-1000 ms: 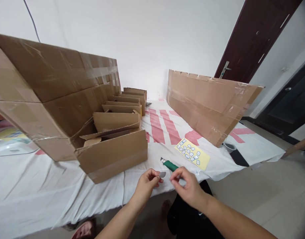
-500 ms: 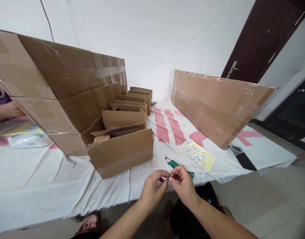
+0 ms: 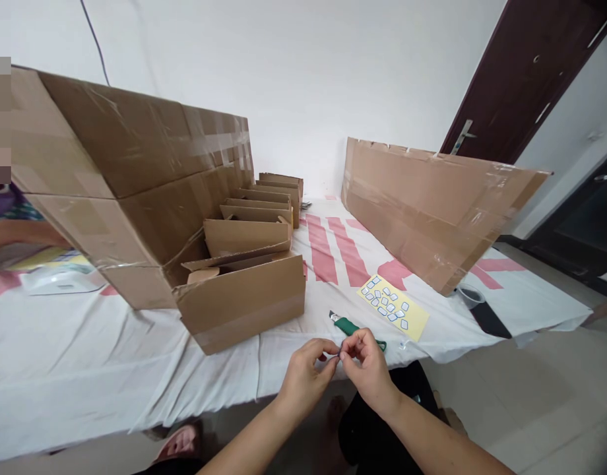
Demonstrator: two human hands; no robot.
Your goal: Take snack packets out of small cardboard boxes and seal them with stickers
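Over the table's front edge, my left hand [image 3: 308, 371] and my right hand [image 3: 367, 365] meet fingertip to fingertip. Both are closed in a pinch around a small dark thing, mostly hidden by the fingers and too small to name. Just behind the right hand lies a green utility knife [image 3: 346, 325] on the cloth, its metal tip pointing left and away; the fingers cover part of its handle. A yellow sheet [image 3: 415, 320] bearing several small white, blue-edged pieces lies further right.
A row of open cardboard boxes [image 3: 254, 310] stands left of centre against a tall cardboard wall [image 3: 155, 145]. At right stands another cardboard panel [image 3: 422, 211], with a tape roll [image 3: 470, 295] near its foot. Another person's arm [image 3: 26, 235] shows at far left beside a white object [image 3: 61, 280].
My hands stay nearly in place, fingertips still together, with only a slight shift of the fingers. At far left, the other person's arm has moved a little.
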